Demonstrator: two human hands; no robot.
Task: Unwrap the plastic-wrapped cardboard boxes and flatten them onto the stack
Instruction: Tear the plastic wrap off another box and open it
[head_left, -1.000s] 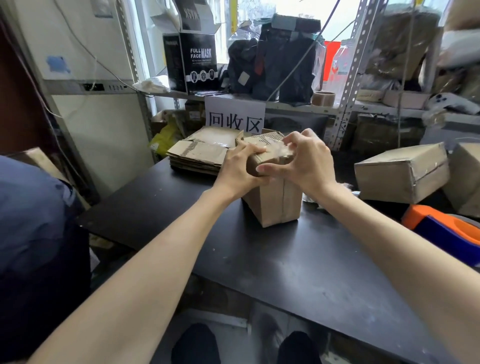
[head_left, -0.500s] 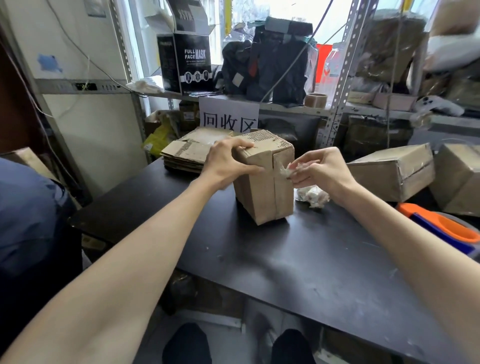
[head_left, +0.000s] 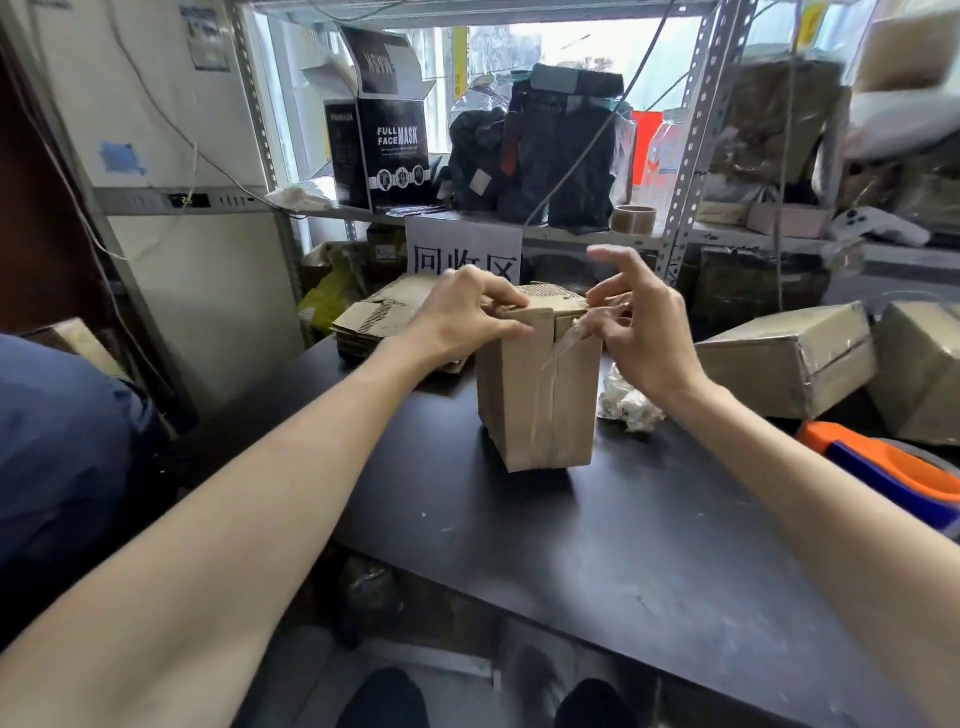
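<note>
On the worktop (head_left: 597, 545) the box (head_left: 540, 395) stands upright, left hand (head_left: 462, 312) gripping its top edge, right hand (head_left: 644, 332) pinching the plastic strip (head_left: 563, 345) at the top of the front seam, so the peel looks set to run downward.

The left hand (head_left: 457, 317) hides a corner of the box (head_left: 540, 405) and stack (head_left: 371, 325).

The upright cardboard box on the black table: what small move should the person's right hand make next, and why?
Probably pull the clear tape down and away along the seam. The left hand grips the top edge of the cardboard box, steadying it. The right hand appears to pinch the tape's lifted upper end, while the rest lies stuck down the front.
</note>
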